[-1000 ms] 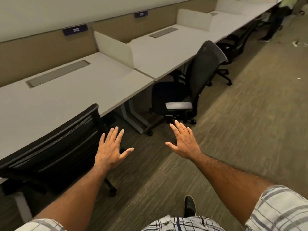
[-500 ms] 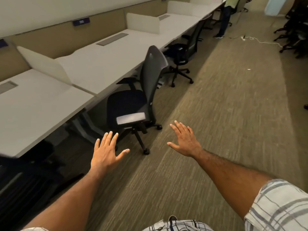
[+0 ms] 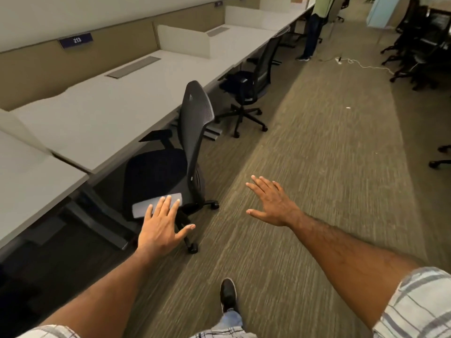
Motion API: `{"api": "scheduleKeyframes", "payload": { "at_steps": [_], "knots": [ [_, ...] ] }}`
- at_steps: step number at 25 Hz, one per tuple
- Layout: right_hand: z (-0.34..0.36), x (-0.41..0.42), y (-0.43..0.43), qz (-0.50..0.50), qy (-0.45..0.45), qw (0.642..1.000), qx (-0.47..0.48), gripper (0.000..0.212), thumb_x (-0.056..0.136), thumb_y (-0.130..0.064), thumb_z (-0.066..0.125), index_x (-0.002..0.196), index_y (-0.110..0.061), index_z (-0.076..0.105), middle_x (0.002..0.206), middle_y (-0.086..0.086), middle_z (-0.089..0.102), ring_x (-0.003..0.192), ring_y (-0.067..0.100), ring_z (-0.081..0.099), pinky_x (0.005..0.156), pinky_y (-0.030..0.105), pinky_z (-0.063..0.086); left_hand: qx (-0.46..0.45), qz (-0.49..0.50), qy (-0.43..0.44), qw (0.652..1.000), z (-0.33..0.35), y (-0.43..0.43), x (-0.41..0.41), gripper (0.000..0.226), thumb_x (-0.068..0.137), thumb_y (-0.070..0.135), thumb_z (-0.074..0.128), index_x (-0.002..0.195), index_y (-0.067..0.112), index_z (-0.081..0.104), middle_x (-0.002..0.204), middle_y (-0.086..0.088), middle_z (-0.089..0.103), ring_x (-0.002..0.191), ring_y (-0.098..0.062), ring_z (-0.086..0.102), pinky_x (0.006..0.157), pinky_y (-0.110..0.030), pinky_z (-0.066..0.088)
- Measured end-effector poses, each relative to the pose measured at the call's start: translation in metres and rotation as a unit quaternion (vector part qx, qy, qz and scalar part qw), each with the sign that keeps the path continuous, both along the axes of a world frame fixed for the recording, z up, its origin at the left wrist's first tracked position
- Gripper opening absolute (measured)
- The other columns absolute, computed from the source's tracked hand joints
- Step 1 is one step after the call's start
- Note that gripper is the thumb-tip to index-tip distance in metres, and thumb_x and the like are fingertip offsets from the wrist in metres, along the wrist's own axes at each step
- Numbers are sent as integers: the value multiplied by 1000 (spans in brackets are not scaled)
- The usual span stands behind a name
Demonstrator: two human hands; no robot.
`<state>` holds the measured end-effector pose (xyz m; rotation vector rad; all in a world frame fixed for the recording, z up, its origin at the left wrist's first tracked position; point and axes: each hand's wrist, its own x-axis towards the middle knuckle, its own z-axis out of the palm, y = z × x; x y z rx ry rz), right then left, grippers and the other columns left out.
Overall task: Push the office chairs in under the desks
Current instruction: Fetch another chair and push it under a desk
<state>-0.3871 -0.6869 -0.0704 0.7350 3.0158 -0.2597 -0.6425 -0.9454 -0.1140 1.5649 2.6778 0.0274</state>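
A black mesh office chair [image 3: 195, 123] stands beside the long white desk [image 3: 102, 113], turned sideways, its seat partly under the desk edge. My left hand [image 3: 161, 228] is open, fingers spread, held in front of the chair's grey armrest [image 3: 146, 207]; I cannot tell if it touches it. My right hand [image 3: 273, 203] is open over the carpet, to the right of the chair and apart from it. A second black chair [image 3: 253, 79] stands further along the desk row, pulled out from the desk.
White dividers [image 3: 185, 40] separate the desk places. A person [image 3: 314, 28] stands at the far end of the row. A white cable [image 3: 361, 64] lies on the carpet there. More black chairs [image 3: 424, 50] are clustered at the far right. My shoe [image 3: 228, 293] is on the carpet aisle.
I have walked forward along the row; the sideways chair is now closer. My left hand has come level with its armrest. Both hands stay open.
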Motion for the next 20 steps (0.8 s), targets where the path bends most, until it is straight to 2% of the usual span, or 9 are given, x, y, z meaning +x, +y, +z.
{"api": "scheduleKeyframes", "payload": {
  "at_steps": [7,11,14,18,20],
  "knots": [
    [12,-70,129,79,-72,994,28,85,98,-65,48,165,-30,8,173,2,-7,158,21,-7,126,47,-1,6,50,-54,997,-26,121,-57,115,76,94,-7,162,21,14,171,-7,12,158,-23,2,127,-51,9],
    [26,-123,196,100,-49,993,40,83,98,-64,48,164,-29,11,173,3,-3,159,22,-3,126,47,3,34,82,-34,995,-2,177,-96,110,81,91,-1,160,18,24,168,-10,23,157,-25,12,125,-51,16],
    [33,-177,250,131,-30,990,52,82,98,-66,48,164,-29,15,173,3,2,159,23,2,127,48,8,53,107,-18,993,20,222,-127,107,83,90,3,161,19,22,168,-11,20,157,-27,10,125,-53,15],
    [41,-255,323,207,-17,977,56,84,96,-67,49,163,-29,17,173,3,4,159,23,2,126,49,7,85,184,-1,979,52,283,-164,105,84,88,12,161,17,23,168,-12,19,157,-27,8,125,-53,13],
    [53,-293,357,242,-7,969,57,84,96,-69,47,163,-29,16,173,3,5,159,23,2,127,51,6,88,228,7,970,69,315,-172,104,83,86,16,159,16,27,166,-12,25,156,-28,12,125,-54,17]
  ]
}}
